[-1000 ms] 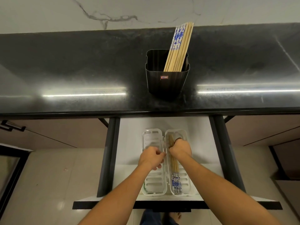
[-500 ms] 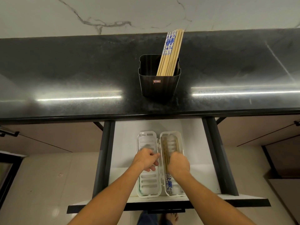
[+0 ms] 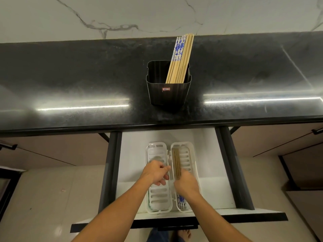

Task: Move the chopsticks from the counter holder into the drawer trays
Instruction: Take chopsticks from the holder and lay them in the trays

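Both hands over the open drawer: right hand closed on chopsticks in the right tray; left hand loosely curled, empty, over the left tray. Next I should release them and fetch the bundle in the holder on the tabletop.

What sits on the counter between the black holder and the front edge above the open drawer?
Nothing: in the head view, the counter between the black holder and its front edge is bare.

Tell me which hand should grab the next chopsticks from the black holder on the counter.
Probably the left hand: it hovers loosely curled over the left tray, apparently holding nothing. The right hand is on the chopsticks in the right tray. The holder sits straight ahead.
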